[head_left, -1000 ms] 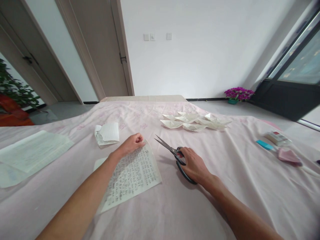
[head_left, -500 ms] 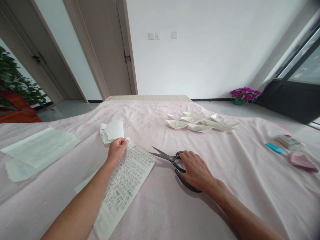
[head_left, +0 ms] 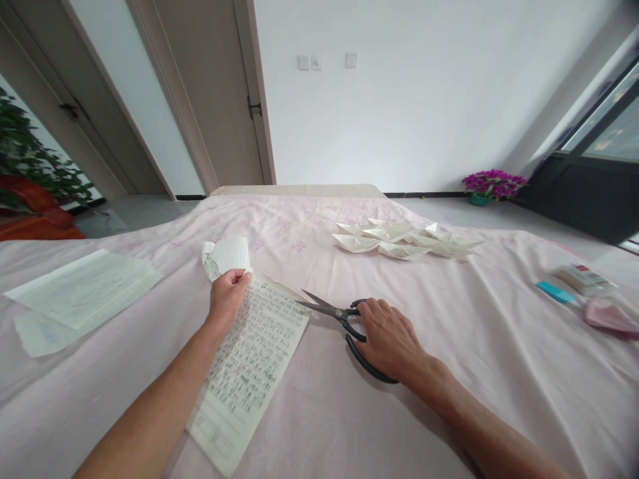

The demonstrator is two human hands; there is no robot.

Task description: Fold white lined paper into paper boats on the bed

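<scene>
My left hand (head_left: pixel 228 297) pinches the top left corner of a sheet of paper (head_left: pixel 257 352) covered in handwriting, which slants across the cloth. My right hand (head_left: pixel 389 336) grips a pair of black-handled scissors (head_left: pixel 339 314) lying low over the cloth. The scissor blades are spread, and their tips point left at the sheet's upper right edge. Whether the lower blade lies over or under the paper I cannot tell. A torn, curled paper scrap (head_left: pixel 228 253) lies just beyond my left hand.
Several folded paper boats (head_left: pixel 399 239) sit together at the back right. Loose paper sheets (head_left: pixel 84 293) lie at the left. On the right are a blue object (head_left: pixel 555 292), a clear-wrapped packet (head_left: pixel 584 277) and a pink cloth (head_left: pixel 610 315). A pink flowered cloth (head_left: pixel 424 439) covers the surface.
My left hand has shifted slightly left, and the sheet lies flatter with more of its lower end showing. The scissors have hardly moved and remain spread.
</scene>
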